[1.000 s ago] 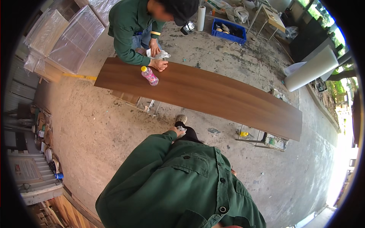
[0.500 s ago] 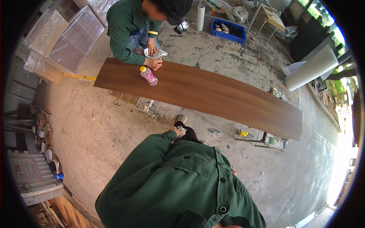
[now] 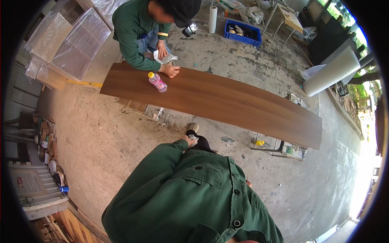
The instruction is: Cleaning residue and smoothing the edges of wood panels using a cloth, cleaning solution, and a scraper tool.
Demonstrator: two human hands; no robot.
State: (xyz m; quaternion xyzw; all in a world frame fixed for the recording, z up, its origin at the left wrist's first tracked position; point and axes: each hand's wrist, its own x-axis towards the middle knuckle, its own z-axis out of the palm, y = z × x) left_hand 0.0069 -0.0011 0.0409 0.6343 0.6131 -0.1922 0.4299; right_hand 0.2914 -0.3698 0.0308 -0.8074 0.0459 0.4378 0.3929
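Observation:
Down by my leg, my left hand is closed around a crumpled whitish cloth. Only a sliver of my right hand shows past my jacket's right side; its fingers are hidden. In front of me lies a long dark-brown wooden board, which neither of my hands touches. A pink bottle with a yellow cap stands on its left part. Across the board a co-worker leans in, one hand on its far edge and the other by a white cloth.
Supports hold up the board, with a yellow bottle near the right one. A blue crate and a white roll are on the floor beyond. Plastic-wrapped boxes stand far left, a large foam roll far right.
The co-worker's hand on the board has slid a little to the right, and their head has shifted slightly left. My own hands look the same as before.

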